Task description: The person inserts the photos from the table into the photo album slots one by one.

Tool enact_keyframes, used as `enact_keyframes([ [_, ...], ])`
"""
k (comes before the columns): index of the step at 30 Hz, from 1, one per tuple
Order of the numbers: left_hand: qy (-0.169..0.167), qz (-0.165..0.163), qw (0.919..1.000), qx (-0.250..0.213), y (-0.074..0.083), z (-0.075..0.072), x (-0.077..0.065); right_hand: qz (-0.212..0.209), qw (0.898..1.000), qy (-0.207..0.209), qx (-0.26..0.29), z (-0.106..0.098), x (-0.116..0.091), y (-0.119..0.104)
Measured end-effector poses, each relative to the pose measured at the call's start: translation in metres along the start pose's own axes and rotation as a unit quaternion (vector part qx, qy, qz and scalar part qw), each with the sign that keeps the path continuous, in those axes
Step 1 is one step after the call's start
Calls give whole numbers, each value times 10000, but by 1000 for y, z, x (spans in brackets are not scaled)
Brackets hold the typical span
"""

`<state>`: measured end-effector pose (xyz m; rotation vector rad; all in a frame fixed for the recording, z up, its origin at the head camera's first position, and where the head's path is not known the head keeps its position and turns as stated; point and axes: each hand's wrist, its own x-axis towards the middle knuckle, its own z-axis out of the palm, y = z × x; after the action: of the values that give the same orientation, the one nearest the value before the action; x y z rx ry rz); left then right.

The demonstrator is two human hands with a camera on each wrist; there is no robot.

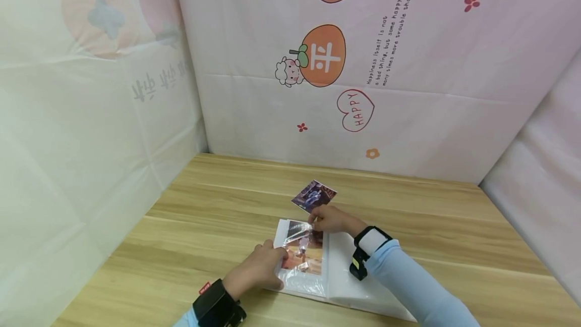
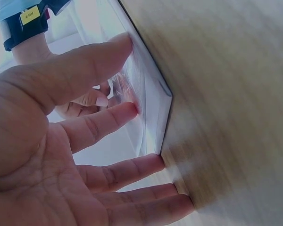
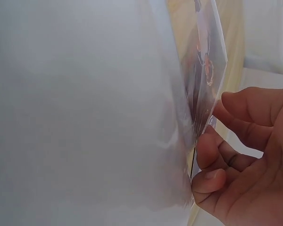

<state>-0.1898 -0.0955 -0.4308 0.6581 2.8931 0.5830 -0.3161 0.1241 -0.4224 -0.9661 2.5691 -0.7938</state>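
An album [image 1: 354, 276] lies opened on the table, its left page a clear plastic sleeve [image 1: 304, 284] with an orange-brown photo [image 1: 301, 256] in it. My right hand [image 1: 333, 220] is at the top edge of that page and pinches the photo's upper edge near the sleeve's mouth. In the right wrist view, the photo [image 3: 207, 70] stands tilted up beside the curled fingers. My left hand [image 1: 260, 266] rests at the album's left edge. Its thumb and index fingertip touch the page [image 2: 151, 117], and the other fingers stretch out straight by the table.
A second photo [image 1: 313, 195], dark purple and blue, lies on the table just beyond the album. The wooden table [image 1: 218, 216] is walled by white printed cloth [image 1: 254, 105] at the back and both sides.
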Motion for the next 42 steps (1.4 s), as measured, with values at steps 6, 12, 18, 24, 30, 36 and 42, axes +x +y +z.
enact_keyframes([
  [6, 26, 4, 10000, -15, -1, 0, 0, 132, 9997, -158, 143, 1, 0, -3],
  [12, 30, 18, 10000, -51, -1, -1, 0, -24, 9997, -206, 162, 1, -1, -3],
  [18, 26, 28, 10000, -59, 0, -1, 0, -14, 9998, -183, 50, 2, 0, -2],
  [24, -66, -25, 9999, -124, 0, 1, 1, -12, 10000, -40, -67, 2, 0, 0],
  [30, -16, 4, 10000, -70, 0, 0, 0, 203, 9998, -4, 35, 2, 0, 1],
  [36, -44, -23, 10000, -54, 1, -1, 0, 284, 9994, -54, 214, 0, -2, 2],
  [42, 2, 21, 10000, 61, -1, 0, -1, 403, 9988, -4, 282, -7, -5, 1],
])
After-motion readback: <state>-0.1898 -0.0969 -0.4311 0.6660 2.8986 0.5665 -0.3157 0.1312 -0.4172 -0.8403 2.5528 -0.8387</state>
